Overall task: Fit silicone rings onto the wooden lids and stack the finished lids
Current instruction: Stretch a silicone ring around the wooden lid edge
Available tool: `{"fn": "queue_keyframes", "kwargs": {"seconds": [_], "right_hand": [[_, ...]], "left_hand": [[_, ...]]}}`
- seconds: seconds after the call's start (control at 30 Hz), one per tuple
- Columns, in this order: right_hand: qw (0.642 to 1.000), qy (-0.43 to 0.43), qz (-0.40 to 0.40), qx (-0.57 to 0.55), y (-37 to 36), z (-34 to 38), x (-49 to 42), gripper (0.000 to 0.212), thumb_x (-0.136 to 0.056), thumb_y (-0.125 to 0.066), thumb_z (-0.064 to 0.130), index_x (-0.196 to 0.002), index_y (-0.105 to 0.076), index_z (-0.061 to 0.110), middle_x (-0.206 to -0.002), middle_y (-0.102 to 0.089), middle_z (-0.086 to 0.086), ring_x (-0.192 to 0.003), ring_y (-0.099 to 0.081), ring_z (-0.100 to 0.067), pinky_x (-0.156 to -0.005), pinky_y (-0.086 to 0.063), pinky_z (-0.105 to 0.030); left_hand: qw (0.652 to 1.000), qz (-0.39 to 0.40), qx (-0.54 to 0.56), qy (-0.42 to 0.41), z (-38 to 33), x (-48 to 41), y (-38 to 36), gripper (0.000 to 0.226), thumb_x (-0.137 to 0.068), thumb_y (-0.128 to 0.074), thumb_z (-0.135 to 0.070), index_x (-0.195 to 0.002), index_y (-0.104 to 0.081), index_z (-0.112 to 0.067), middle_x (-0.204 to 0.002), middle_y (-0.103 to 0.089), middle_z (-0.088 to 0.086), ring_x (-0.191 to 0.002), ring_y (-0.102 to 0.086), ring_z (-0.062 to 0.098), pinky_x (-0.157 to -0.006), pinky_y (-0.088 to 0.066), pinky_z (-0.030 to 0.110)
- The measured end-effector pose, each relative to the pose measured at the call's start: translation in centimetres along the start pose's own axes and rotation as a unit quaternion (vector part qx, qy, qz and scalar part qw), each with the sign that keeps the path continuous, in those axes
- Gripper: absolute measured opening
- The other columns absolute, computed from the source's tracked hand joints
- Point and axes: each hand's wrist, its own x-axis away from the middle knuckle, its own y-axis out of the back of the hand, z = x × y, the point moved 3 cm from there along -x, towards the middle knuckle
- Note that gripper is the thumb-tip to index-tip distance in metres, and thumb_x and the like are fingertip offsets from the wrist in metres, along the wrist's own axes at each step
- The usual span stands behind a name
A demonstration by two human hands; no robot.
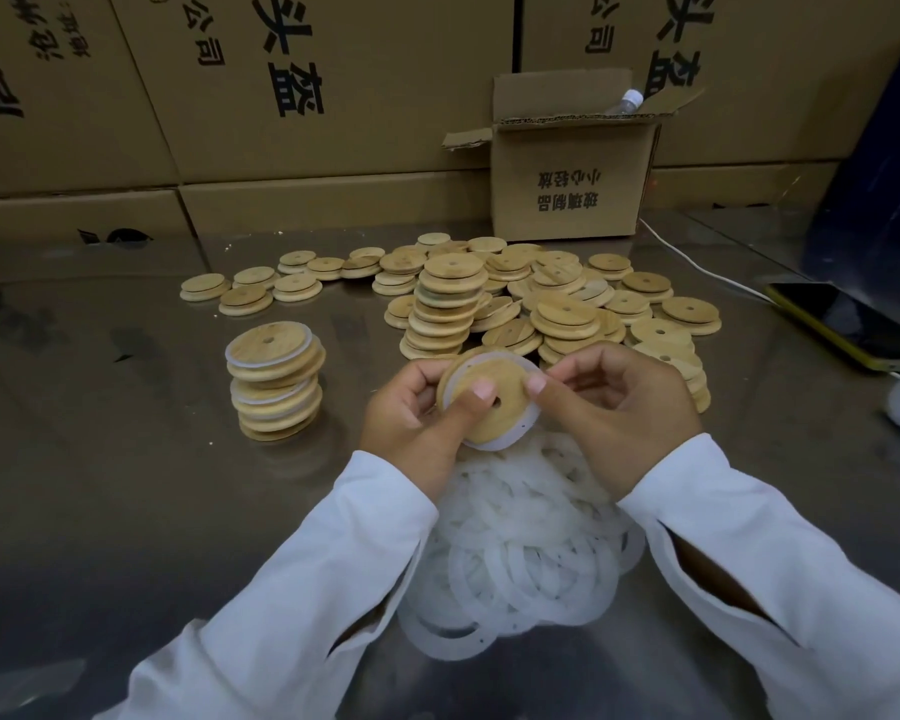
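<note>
Translucent white silicone rings (515, 553) are heaped nearest; above them a round wooden lid (494, 402) is gripped by the left hand (417, 423) and right hand (614, 407), fingers curled, thumbs pressed on. Ring seating seems underway; even pressing round the rim is needed next.

An open cardboard box (567, 179) holding a plastic bottle (627, 102) stands before stacked cartons (307, 85); a yellow-cased phone (848, 324) lies right.

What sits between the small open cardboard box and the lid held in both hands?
In the head view, a heap of loose wooden lids, some in short stacks, covers the table between the box and the held lid.
</note>
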Motion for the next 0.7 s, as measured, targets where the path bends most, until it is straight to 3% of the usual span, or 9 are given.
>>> {"fn": "queue_keyframes", "kwargs": {"seconds": [0.07,0.3,0.4,0.47,0.63,0.7], "right_hand": [[1.0,0.006,-0.006,0.004,0.22,0.07,-0.08,0.012,-0.072,-0.073,0.022,-0.064,-0.064,0.023,-0.063,-0.065,0.009,-0.06,-0.059,-0.002,-0.059,-0.048,-0.012],[0.999,0.038,0.02,0.017,0.11,0.28,-0.11,0.017,-0.08,-0.066,0.014,-0.067,-0.06,0.023,-0.066,-0.061,0.01,-0.061,-0.056,0.0,-0.061,-0.045,-0.01],[0.997,0.061,0.043,0.023,-0.14,0.55,0.12,0.019,-0.082,-0.063,0.011,-0.069,-0.058,0.024,-0.067,-0.06,0.011,-0.064,-0.054,-0.001,-0.064,-0.044,-0.011],[0.995,0.072,0.061,0.019,-0.29,0.73,0.22,0.019,-0.082,-0.064,0.011,-0.069,-0.059,0.024,-0.067,-0.059,0.011,-0.064,-0.053,-0.002,-0.064,-0.044,-0.012],[0.996,0.026,0.079,-0.027,-0.09,0.63,-0.28,0.015,-0.083,-0.062,0.01,-0.07,-0.061,0.018,-0.067,-0.057,-0.003,-0.067,-0.052,-0.022,-0.07,-0.051,-0.04],[0.995,0.019,0.087,-0.038,-0.05,0.61,-0.37,0.016,-0.084,-0.06,0.007,-0.07,-0.059,0.016,-0.067,-0.055,-0.005,-0.065,-0.051,-0.022,-0.067,-0.051,-0.037]], "left_hand": [[1.0,0.011,0.007,-0.002,-0.16,0.06,-0.02,0.032,-0.062,-0.081,-0.02,-0.085,-0.06,-0.012,-0.078,-0.071,0.002,-0.073,-0.067,0.016,-0.071,-0.054,0.032],[0.999,0.032,-0.036,-0.003,-0.2,0.09,-0.02,0.015,-0.075,-0.068,-0.005,-0.088,-0.061,-0.009,-0.078,-0.072,0.004,-0.07,-0.068,0.012,-0.065,-0.054,0.021],[0.996,0.051,-0.066,-0.024,-0.34,0.31,-0.25,0.025,-0.072,-0.069,-0.017,-0.095,-0.065,-0.008,-0.084,-0.072,0.005,-0.075,-0.068,0.01,-0.068,-0.053,0.018],[0.994,0.055,-0.085,-0.041,-0.56,0.37,-0.32,0.019,-0.072,-0.067,-0.022,-0.087,-0.068,-0.011,-0.078,-0.072,0.0,-0.072,-0.067,0.006,-0.065,-0.051,0.014],[0.993,0.07,-0.082,-0.038,-0.67,0.38,-0.49,0.012,-0.077,-0.063,-0.019,-0.084,-0.066,-0.009,-0.076,-0.069,0.002,-0.069,-0.064,0.006,-0.063,-0.049,0.014],[0.993,0.078,-0.076,-0.034,-0.69,0.43,-0.63,0.017,-0.073,-0.063,-0.023,-0.083,-0.065,-0.01,-0.077,-0.067,0.005,-0.07,-0.062,0.008,-0.064,-0.049,0.016]]}}
